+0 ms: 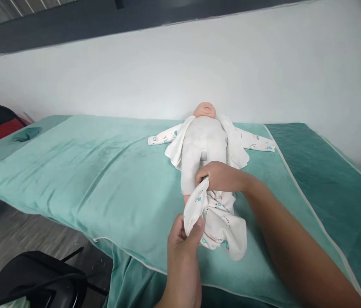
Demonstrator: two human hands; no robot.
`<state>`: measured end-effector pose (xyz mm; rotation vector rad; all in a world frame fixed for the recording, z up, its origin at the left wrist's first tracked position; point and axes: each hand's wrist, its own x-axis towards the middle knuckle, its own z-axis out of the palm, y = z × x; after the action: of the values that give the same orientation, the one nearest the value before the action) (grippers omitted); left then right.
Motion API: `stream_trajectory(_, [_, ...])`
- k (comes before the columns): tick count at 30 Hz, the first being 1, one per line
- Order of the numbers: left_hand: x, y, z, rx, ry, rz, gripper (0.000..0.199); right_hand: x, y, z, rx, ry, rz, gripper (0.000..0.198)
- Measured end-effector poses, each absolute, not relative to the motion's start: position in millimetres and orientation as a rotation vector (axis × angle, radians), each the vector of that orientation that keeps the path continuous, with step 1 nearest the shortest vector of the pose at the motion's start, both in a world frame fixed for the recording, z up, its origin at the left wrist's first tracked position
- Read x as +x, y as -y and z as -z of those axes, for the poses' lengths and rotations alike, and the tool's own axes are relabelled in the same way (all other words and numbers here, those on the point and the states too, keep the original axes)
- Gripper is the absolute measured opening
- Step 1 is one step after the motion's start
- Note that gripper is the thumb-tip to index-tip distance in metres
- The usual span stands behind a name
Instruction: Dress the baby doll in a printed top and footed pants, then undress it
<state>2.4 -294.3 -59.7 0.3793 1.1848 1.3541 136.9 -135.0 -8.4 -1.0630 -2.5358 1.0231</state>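
A baby doll (pixel 204 137) lies on its back, with a white cloth body and its head toward the wall. Its arms are in the sleeves of a white printed baby shirt (pixel 238 152), which hangs open at the front. Around the doll's lower legs are white baby pants (pixel 223 224) with a small printed pattern, bunched up. My left hand (pixel 185 239) pinches the near left edge of the pants between thumb and fingers. Closed on the same fabric higher up, by the doll's leg, is my right hand (pixel 220 176); its fingertips are partly hidden.
The doll rests on a bed with a light green cover (pixel 112 179) and a darker green sheet (pixel 334 179) on the right. A white wall (pixel 247 64) stands behind. Black chairs (pixel 36 278) are at the left.
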Motion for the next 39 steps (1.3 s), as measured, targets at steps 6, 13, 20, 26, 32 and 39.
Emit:
stream_trajectory(6, [-14,304,65,0.492,-1.312,-1.409,0.034,135,142,8,-1.220,2.591,-0.954,0.007])
stream_trajectory(13, [-30,293,54,0.677,-1.364,-1.228,0.028,137,144,10,-1.201,2.575,-0.953,0.010])
stream_trajectory(20, [-35,275,43,0.623,-1.167,-1.132,0.030,140,143,5,-1.188,2.481,-1.065,0.017])
stream_trajectory(26, [-39,252,52,0.772,-1.228,-1.170,0.034,145,140,6,-1.107,2.366,-1.193,0.019])
stream_trajectory(32, [-51,229,64,0.987,-1.305,-1.184,0.036,147,139,4,-1.090,2.332,-1.232,0.026])
stream_trajectory(39, [-61,218,66,1.048,-1.287,-1.185,0.034,146,140,3,-1.175,2.396,-1.126,0.020])
